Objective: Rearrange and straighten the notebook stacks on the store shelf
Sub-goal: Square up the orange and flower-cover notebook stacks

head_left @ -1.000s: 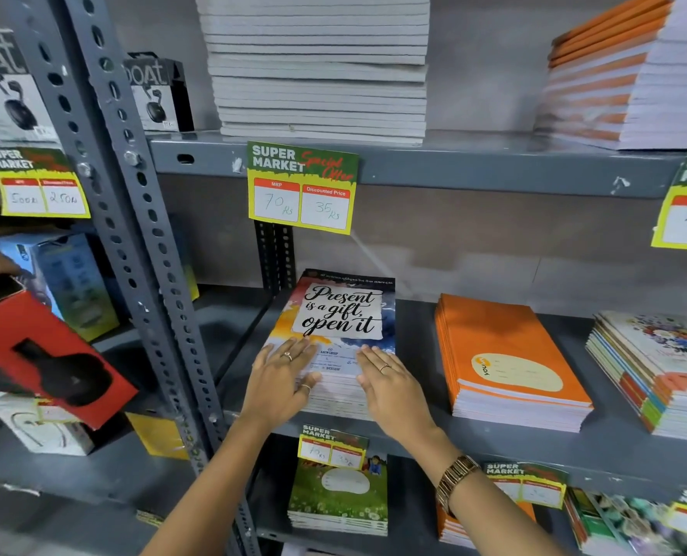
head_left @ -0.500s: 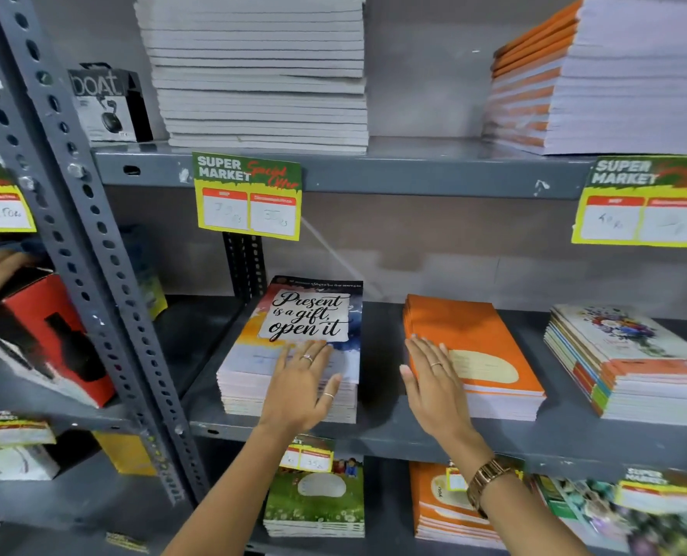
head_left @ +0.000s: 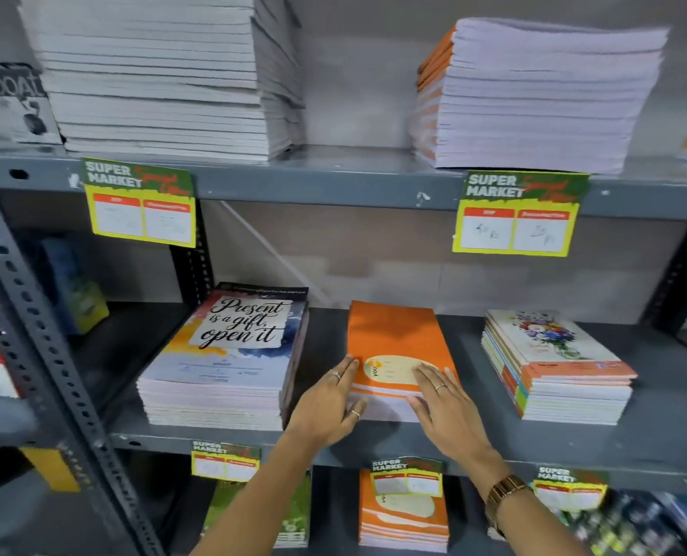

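Three notebook stacks sit on the grey middle shelf (head_left: 655,447). In the centre is the orange stack (head_left: 390,335). My left hand (head_left: 330,407) presses flat against its front left corner and side. My right hand (head_left: 446,407) lies flat on its top front edge, partly over the cream label. Neither hand grips anything; the fingers are straight and spread. To the left lies the "Present is a gift, open it" stack (head_left: 229,355), apart from my hands. To the right is the floral-cover stack (head_left: 554,363).
The upper shelf carries a tall white stack (head_left: 161,74) and an orange-spined stack (head_left: 534,94). Yellow price tags (head_left: 518,214) hang from the shelf edges. A perforated upright post (head_left: 32,335) stands at the left. More notebooks (head_left: 404,519) lie on the shelf below.
Both hands left the "Present is a gift" stack and moved right onto the orange stack. My view has shifted right and closer.
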`<state>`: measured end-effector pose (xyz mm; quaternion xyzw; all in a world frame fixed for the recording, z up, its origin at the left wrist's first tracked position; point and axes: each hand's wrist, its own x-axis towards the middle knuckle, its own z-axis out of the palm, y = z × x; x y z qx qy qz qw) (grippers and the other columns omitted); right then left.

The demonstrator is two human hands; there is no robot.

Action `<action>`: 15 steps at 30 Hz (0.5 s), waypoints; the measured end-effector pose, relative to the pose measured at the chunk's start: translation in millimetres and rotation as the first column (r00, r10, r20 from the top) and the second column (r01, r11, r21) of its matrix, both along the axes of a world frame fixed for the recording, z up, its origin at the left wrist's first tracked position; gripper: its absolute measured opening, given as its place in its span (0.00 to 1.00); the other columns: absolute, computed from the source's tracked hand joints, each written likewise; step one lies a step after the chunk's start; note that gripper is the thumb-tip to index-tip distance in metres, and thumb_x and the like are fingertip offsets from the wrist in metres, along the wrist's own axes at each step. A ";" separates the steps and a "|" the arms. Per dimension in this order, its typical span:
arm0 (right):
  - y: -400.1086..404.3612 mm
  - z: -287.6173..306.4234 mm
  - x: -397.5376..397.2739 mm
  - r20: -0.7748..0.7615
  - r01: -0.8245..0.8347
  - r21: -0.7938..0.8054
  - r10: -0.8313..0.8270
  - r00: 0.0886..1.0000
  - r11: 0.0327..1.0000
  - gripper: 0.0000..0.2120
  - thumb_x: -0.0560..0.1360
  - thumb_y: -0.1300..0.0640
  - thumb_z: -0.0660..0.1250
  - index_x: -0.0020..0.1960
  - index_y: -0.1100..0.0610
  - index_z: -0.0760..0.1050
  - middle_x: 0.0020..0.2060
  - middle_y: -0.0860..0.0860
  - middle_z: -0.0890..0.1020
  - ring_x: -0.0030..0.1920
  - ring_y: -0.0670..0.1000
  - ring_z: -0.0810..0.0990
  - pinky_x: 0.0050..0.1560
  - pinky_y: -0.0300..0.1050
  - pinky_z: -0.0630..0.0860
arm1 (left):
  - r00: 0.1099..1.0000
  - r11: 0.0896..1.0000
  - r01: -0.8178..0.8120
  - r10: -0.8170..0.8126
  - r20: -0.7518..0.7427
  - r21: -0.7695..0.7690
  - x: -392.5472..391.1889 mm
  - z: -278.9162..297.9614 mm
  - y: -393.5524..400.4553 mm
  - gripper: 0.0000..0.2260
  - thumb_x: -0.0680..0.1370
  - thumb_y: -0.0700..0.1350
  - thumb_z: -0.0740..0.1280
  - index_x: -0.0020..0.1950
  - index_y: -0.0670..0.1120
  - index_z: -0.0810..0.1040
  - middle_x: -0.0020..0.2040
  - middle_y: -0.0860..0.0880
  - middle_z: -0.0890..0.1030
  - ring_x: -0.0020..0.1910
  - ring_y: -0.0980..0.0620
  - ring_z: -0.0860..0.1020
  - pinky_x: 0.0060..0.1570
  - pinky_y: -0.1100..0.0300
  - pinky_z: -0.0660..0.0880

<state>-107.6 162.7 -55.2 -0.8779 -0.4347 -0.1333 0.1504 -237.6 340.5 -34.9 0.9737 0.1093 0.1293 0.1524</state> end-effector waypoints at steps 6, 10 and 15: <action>-12.6 2.7 13.0 0.085 -0.069 -0.059 0.074 0.994 0.996 0.22 0.80 0.50 0.54 0.73 0.57 0.61 0.72 0.53 0.67 0.73 0.51 0.62 0.71 0.50 0.42 | 0.988 0.976 -0.143 0.149 0.027 -0.161 15.3 -7.9 -21.8 0.28 0.80 0.54 0.56 0.76 0.49 0.50 0.78 0.53 0.50 0.71 0.49 0.67 0.63 0.54 0.71; -18.7 1.3 21.2 0.058 -0.103 -0.080 0.107 0.993 0.991 0.23 0.81 0.51 0.51 0.74 0.55 0.57 0.74 0.51 0.63 0.75 0.50 0.58 0.71 0.46 0.39 | 0.982 0.971 -0.187 0.191 0.012 -0.148 15.9 -9.2 -29.1 0.26 0.80 0.51 0.56 0.76 0.49 0.51 0.78 0.53 0.50 0.69 0.49 0.69 0.63 0.53 0.72; -25.2 -1.2 28.2 0.056 -0.115 -0.084 0.120 0.991 0.990 0.22 0.82 0.53 0.51 0.75 0.54 0.55 0.75 0.50 0.61 0.75 0.49 0.56 0.69 0.44 0.37 | 0.971 0.965 -0.239 0.239 -0.012 -0.109 18.1 -11.0 -33.8 0.24 0.81 0.47 0.54 0.76 0.47 0.51 0.78 0.50 0.50 0.69 0.48 0.70 0.65 0.52 0.71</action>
